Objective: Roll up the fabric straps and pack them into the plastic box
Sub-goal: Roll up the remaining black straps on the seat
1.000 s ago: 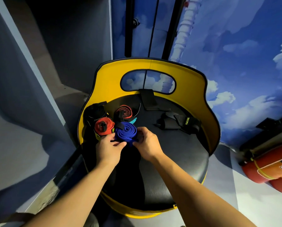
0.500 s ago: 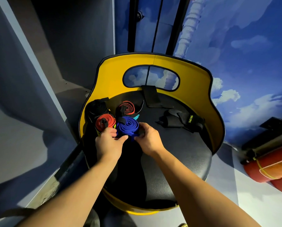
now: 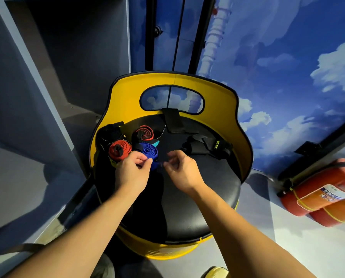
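One blue roll [image 3: 147, 151] touches the left hand [image 3: 132, 171].

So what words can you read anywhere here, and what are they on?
"XUEYING": yellow-green letters on the black strap lying unrolled on the seat.
The label on the red fire extinguisher: print there, but too blurred to read.
Nothing readable on the rolled straps or the hands.

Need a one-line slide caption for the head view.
Left hand pinches blue strap roll beside two red rolls on black stool seat; right hand hovers alongside.
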`<state>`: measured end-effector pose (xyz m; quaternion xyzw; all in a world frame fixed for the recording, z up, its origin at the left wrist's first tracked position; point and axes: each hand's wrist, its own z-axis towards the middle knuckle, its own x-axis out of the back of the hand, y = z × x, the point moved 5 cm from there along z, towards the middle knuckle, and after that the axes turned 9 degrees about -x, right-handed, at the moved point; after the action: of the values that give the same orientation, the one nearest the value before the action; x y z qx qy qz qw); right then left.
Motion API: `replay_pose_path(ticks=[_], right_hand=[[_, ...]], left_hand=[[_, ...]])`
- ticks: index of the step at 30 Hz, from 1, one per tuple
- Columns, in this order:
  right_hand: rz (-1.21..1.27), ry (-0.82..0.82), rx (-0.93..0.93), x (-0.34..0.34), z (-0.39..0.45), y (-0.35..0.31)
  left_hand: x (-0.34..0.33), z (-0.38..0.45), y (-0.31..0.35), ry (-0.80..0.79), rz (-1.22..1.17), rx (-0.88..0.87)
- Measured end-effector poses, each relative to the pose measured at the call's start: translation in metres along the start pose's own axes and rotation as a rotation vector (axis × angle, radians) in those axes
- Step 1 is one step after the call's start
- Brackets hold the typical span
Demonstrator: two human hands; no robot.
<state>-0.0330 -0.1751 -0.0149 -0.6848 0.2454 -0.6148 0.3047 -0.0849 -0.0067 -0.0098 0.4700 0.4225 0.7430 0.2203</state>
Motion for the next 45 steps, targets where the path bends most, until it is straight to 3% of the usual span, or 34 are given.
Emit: replay_pose_path(ticks=[5,12,18,26,30,34,41,45], right_hand=[[-0.006,0.114,-0.011,0.049,-0.025,0.013],[0.024,0.214,-0.113,0.097,-0.033,0.052],[0.023,0.249,-0.201,0.128,0.011,0.073],[-0.221,0.044,-0.274,0.133,0.109,0.101],[-0.328,-0.047,-0.238,0.115,0.147,0.111],[-0.452,-0.136,-0.289,0.098,0.165,0.136],[-0.469,-0.098,-0.313,0.091,0.169,0.148],[-0.515,-0.146,-0.368,0.091,0.162,0.151]], left_hand=[[-0.022,-0.012,0.035,-0.162,-0.124,-0.084],[-0.066,-0.017,0.071,-0.222,-0.189,-0.134],[-0.111,0.018,0.090,-0.287,-0.196,-0.049],[-0.216,0.060,0.091,-0.499,-0.434,0.380],[-0.251,0.080,0.074,-0.487,-0.433,0.507],[-0.270,0.092,0.056,-0.478,-0.438,0.527],[-0.262,0.088,0.057,-0.461,-0.535,0.528],[-0.259,0.078,0.054,-0.552,-0.515,0.463]])
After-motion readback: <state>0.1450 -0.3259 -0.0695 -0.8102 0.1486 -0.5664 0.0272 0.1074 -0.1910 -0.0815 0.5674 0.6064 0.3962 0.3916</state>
